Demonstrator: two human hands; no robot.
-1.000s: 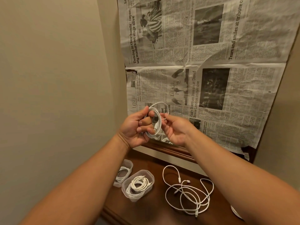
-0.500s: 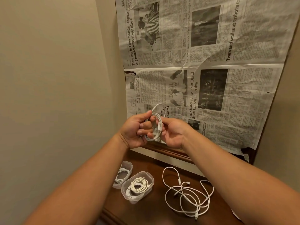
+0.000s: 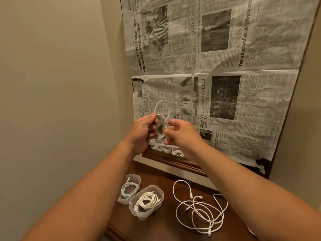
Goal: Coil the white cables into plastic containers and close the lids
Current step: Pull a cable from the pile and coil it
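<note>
Both hands are raised above the wooden table, working a small coil of white cable. My left hand grips the coil's left side, thumb on top. My right hand pinches the coil's right side with curled fingers. One loop stands up above the hands. Down on the table, two clear plastic containers each hold a coiled white cable: the nearer container and the one behind it. Neither has a lid on. A loose tangle of white cables lies to their right.
Newspaper sheets cover the wall or mirror behind the table, with a wooden frame edge below them. A plain beige wall closes in on the left. A white round object peeks out beside my right forearm.
The coil has been wound on between the hands, and a larger loop now stands up above them. My right hand's fingers have shifted on the coil's right side. The table items have not moved.
</note>
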